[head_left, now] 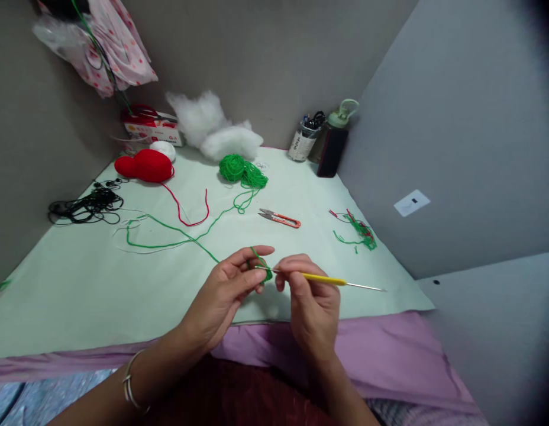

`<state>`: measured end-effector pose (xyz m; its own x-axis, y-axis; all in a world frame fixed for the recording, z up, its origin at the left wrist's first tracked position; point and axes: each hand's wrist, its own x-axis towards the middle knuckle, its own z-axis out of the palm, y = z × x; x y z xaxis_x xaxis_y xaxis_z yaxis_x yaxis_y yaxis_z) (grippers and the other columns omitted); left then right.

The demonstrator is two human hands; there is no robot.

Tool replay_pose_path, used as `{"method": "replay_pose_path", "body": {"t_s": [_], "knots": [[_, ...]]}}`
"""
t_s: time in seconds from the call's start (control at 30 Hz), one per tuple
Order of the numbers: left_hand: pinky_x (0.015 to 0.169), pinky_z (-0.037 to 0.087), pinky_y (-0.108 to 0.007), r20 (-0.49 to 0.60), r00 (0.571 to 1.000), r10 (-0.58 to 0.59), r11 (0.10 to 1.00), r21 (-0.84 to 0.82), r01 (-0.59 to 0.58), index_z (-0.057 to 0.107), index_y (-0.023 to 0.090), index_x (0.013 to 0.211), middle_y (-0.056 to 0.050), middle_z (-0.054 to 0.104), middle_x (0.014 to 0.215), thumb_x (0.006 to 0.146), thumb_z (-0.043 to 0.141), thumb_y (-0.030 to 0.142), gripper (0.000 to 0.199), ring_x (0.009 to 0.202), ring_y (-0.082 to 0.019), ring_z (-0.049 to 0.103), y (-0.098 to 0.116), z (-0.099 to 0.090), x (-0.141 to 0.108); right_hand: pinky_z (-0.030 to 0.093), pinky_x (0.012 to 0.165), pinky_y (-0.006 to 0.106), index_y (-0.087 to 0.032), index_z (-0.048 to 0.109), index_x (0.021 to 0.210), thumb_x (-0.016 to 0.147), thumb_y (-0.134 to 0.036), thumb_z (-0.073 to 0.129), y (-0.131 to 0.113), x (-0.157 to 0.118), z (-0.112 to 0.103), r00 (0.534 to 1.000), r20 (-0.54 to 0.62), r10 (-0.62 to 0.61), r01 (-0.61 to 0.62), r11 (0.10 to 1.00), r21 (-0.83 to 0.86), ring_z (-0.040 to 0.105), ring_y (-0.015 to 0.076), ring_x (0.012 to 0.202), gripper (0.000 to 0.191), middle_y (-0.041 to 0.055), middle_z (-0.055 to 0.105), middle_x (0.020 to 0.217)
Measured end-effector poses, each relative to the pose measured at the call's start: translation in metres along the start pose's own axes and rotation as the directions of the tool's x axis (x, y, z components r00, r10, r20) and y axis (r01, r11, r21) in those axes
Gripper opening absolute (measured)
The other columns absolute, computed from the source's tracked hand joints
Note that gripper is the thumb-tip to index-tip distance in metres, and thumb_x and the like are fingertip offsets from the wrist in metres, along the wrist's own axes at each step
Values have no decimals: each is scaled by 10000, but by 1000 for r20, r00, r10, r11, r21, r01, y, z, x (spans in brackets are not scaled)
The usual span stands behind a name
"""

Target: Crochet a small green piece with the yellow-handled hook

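Observation:
Between thumb and fingers, my left hand (228,287) pinches a small green crochet piece (266,274), with green yarn running over its raised index finger. My right hand (316,296) grips a crochet hook (325,278) with a yellow handle and metal ends; its left tip meets the green piece. Whether a loop sits on the hook is too small to tell. A strand of green yarn (186,235) leads from my left hand across the table, loops at the left and runs back to a green yarn ball (233,168).
Orange thread snips (281,219) lie beyond my hands. Yarn scraps (363,231) are at right. A red stuffed piece (145,165), black cord (90,204) and white stuffing (221,130) lie farther back. A bottle (339,127), dark phone (333,154) and pen cup (301,144) stand by the wall.

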<state>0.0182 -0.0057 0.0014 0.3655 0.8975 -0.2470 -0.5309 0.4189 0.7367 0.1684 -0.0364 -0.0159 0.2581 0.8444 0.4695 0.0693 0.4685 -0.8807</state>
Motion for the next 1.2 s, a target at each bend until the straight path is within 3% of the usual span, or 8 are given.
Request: {"method": "replay_pose_path", "body": {"t_s": [0.4,0.6,0.77,0.83,0.93,1.03,1.1,1.2], "knots": [[793,456,-286,18,998,57,979,197,-60,839,255,1156,-21,658,932,845,839,287,313,844,-163,570,-2,-5,-5,583,622,267,-217,763,962,1065,-305,589,-1,2,-2,985,31,172,-174,954,245,698,132,666,220,37,785,882],[818,473,-277,0,981,195,910,373,-181,830,262,1151,2,646,884,869,813,222,285,853,-159,596,-3,-8,-6,620,714,322,-244,719,1124,1069,-149,511,-8,-5,-7,980,147,-133,161,966,-204,737,168,802,236,48,784,968],[845,502,-276,-78,966,248,917,340,-208,797,256,1240,17,650,868,795,851,151,461,831,-151,597,-8,1,-10,643,709,349,-237,669,1317,1004,-96,593,6,-13,-3,829,316,-461,559,663,-498,764,219,871,352,89,796,1000],[802,508,-252,-50,995,81,988,133,-74,750,268,1346,21,646,859,790,872,171,577,803,-133,590,-8,1,-9,650,733,370,-288,697,1346,985,-100,640,12,-17,-2,821,257,-509,557,617,-556,768,240,938,411,90,786,1053],[713,485,-201,37,991,-132,986,-102,135,766,232,1338,24,612,809,808,887,209,544,707,-87,526,-4,-2,-6,638,740,372,-303,755,1239,1012,-124,596,12,-16,-3,914,151,-377,404,802,-440,749,223,907,329,71,770,1040],[681,468,-175,46,991,-123,985,-119,128,802,209,1281,7,626,862,829,876,191,459,695,-66,500,0,-5,-3,577,638,321,-259,774,1038,1056,-186,554,6,-7,-4,993,-7,-119,117,984,-136,675,169,718,232,33,723,863],[681,470,-180,55,994,-90,994,-62,93,807,214,1273,-5,649,890,827,876,185,452,726,-78,529,1,-4,-3,558,616,302,-248,774,987,1062,-237,573,4,-2,-4,1000,12,0,0,1000,18,657,151,688,215,29,725,868],[715,480,-199,42,999,-14,999,30,13,806,238,1271,-1,666,872,812,900,201,471,772,-103,564,-3,0,-4,564,627,298,-244,788,1013,1049,-239,609,4,0,-1,998,50,26,-26,1000,-1,670,149,708,183,34,749,900]]}}
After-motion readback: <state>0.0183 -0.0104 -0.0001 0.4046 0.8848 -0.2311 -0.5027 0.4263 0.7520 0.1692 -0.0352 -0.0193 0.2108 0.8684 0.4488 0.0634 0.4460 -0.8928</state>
